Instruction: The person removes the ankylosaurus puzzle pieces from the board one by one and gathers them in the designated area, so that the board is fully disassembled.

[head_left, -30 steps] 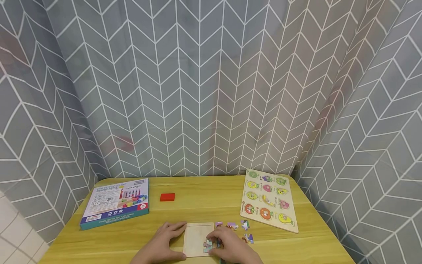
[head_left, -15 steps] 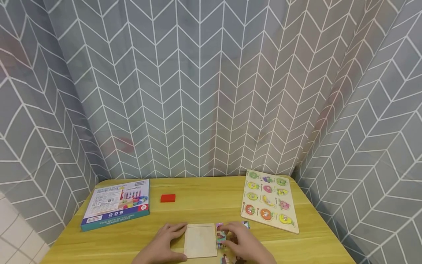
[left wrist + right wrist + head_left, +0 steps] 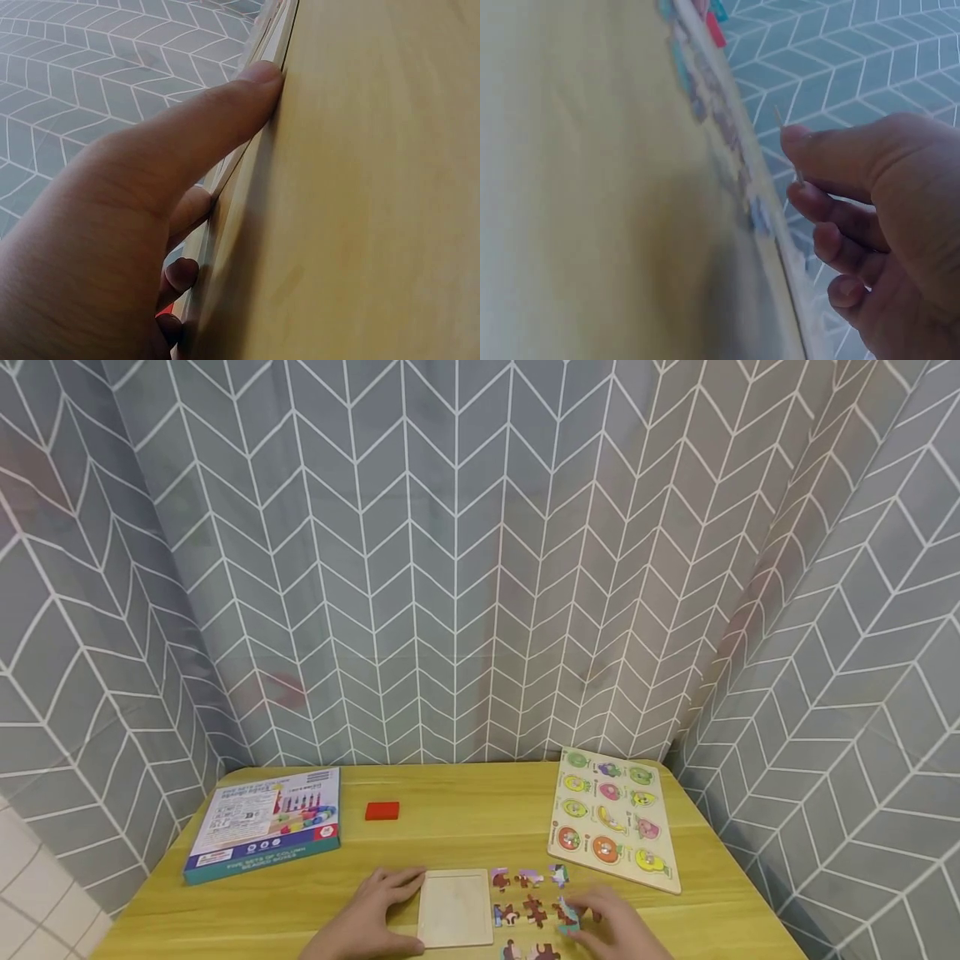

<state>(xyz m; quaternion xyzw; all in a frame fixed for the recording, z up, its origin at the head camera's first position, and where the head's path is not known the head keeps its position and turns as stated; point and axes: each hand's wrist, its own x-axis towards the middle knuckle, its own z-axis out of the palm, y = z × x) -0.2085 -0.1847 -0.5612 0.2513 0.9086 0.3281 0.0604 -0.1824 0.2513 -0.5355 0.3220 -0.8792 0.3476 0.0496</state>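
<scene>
My left hand point(image 3: 367, 917) rests along the left side of a square wooden puzzle tray point(image 3: 455, 908), thumb near its lower corner and index finger near its upper one. The left wrist view shows the thumb point(image 3: 225, 105) laid against the tray's edge. To the right of the tray, my right hand point(image 3: 618, 927) pinches a teal and brown jigsaw piece point(image 3: 567, 913) between thumb and index finger. Edge-on, that piece is a thin sliver in the right wrist view, with the other fingers point(image 3: 847, 289) curled below. Several loose jigsaw pieces point(image 3: 534, 910) lie in rows between tray and right hand.
A wooden fruit puzzle board point(image 3: 615, 818) lies at the back right. At the back left is a flat boxed bead set point(image 3: 262, 822), with a small red block point(image 3: 382, 811) beside it. A grey patterned curtain point(image 3: 450, 610) surrounds the yellow table point(image 3: 450, 785).
My right hand has moved right, from the tray's lower right corner to the far side of the loose pieces. The piece seen inside the tray earlier has left it. The left hand has stayed put.
</scene>
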